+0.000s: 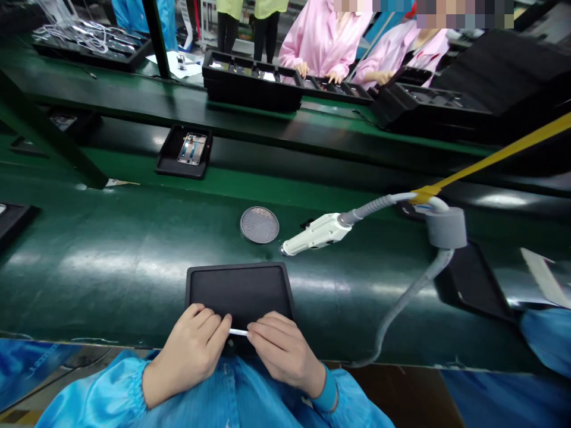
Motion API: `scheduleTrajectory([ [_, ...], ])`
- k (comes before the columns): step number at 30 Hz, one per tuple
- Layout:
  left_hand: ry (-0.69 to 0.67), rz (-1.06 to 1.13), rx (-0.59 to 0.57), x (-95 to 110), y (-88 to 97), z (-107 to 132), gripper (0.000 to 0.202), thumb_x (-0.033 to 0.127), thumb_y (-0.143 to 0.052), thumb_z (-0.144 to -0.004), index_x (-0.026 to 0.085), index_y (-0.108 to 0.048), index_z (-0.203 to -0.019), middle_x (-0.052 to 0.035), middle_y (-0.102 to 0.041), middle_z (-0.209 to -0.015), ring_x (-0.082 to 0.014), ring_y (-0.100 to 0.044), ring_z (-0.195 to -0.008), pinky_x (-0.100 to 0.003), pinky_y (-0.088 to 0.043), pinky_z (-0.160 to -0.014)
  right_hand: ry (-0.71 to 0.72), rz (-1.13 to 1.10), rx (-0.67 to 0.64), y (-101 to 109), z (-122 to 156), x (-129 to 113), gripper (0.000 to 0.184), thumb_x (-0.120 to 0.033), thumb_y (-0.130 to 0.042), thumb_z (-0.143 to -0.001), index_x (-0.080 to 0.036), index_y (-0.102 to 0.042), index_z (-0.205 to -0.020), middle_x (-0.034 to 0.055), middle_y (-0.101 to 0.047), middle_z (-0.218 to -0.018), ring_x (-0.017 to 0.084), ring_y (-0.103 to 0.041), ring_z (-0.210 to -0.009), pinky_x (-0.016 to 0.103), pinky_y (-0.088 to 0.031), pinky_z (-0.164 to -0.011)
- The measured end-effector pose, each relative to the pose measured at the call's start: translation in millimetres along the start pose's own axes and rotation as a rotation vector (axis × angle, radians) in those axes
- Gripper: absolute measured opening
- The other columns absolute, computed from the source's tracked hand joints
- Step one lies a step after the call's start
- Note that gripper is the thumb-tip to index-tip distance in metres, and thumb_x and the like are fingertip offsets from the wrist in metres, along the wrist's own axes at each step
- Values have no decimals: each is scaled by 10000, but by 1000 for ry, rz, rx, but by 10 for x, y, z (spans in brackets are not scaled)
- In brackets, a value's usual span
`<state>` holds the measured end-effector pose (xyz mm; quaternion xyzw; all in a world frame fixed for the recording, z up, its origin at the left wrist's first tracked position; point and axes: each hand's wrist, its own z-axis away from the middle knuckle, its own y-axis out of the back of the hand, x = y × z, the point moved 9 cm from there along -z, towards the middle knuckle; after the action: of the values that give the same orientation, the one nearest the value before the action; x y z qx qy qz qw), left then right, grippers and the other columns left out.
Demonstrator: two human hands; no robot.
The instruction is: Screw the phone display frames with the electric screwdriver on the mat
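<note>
Your left hand [190,355] and right hand [285,355], fingers [263,331] clamped on a white stick [238,332], over the near edge of a black tray [241,291].

Got a round perforated metal disc [259,224] on the green conveyor desk [134,238], and a white handheld air gun [314,233] on a grey ribbed hose [370,208] just beside it. Further up, a black tray [184,152] holds a silver phone frame [191,148], and co-workers in pink smocks [323,41] work at black trays [250,80].
</note>
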<state>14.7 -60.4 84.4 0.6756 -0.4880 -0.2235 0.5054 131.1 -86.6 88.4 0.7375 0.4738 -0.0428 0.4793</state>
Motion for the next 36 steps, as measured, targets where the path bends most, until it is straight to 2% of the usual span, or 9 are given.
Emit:
scheduleTrajectory([
  [8, 2, 1, -5, -8, -4, -7, 252, 45, -494, -925, 23, -613, -1147, -76, -623, -797, -204, -594, -778, -390, -453, -741, 0, -18, -3, -3, -12, 9, 329, -20, -549, -858, -157, -627, -1147, 123, -760, -919, 212, -687, -789, 369, -562, -641],
  [22, -6, -9, -23, -7, -37, 9, 280, 34, -489, -914, 15, -608, -1166, -76, -611, -795, -207, -575, -761, -391, -445, -717, 36, -15, 43, -5, 11, 2, 317, 6, -600, -819, -97, -649, -1115, 143, -753, -918, 216, -678, -795, 368, -563, -638],
  [26, -22, -18, -15, -4, -24, 13, 297, 32, -490, -908, 12, -599, -1184, -85, -619, -825, -212, -580, -774, -390, -445, -709, 22, -1, 16, 8, -21, -16, 325, -17, -569, -836, -128, -640, -1133, 123, -748, -892, 205, -664, -782, 358, -560, -637],
  [28, -21, -22, -14, -42, -33, 0, 306, 41, -492, -910, 13, -588, -1198, -80, -615, -818, -210, -574, -755, -385, -445, -690, -16, 20, 16, 63, -13, 36, 357, -78, -594, -831, -152, -621, -1179, 130, -740, -962, 230, -668, -849, 397, -578, -696],
  [29, -13, -20, -19, -82, -53, -15, 316, 42, -489, -909, 18, -579, -1211, -74, -613, -812, -207, -571, -742, -380, -445, -675, -72, 30, 75, 150, 0, 118, 385, -115, -607, -823, -159, -606, -1206, 139, -723, -1018, 250, -666, -907, 427, -582, -744],
  [30, 4, -14, -30, -137, -87, -37, 330, 42, -483, -909, 27, -569, -1227, -71, -614, -814, -207, -571, -734, -374, -445, -661, -156, 40, 193, 288, 28, 241, 412, -146, -618, -816, -171, -588, -1226, 143, -692, -1072, 261, -658, -952, 449, -578, -785],
  [33, 71, 26, -92, -341, -274, -146, 327, 52, -448, -921, 82, -563, -1226, -72, -635, -874, -203, -584, -732, -357, -465, -638, -492, 70, 695, 744, 254, 735, 466, -199, -653, -803, -235, -520, -1248, 113, -550, -1190, 222, -615, -1001, 430, -558, -843],
  [34, 86, 40, -113, -397, -353, -192, 313, 60, -439, -928, 100, -569, -1209, -71, -639, -896, -198, -590, -738, -348, -478, -641, -582, 74, 805, 812, 302, 889, 511, -224, -687, -788, -256, -489, -1258, 105, -509, -1229, 210, -596, -1028, 423, -548, -867],
  [36, 95, 65, -148, -460, -513, -284, 282, 66, -433, -936, 125, -582, -1167, -62, -637, -927, -178, -600, -754, -317, -504, -663, -683, 16, 869, 816, 237, 1175, 712, -300, -761, -724, -261, -393, -1332, 126, -466, -1322, 239, -542, -1174, 473, -496, -979],
])
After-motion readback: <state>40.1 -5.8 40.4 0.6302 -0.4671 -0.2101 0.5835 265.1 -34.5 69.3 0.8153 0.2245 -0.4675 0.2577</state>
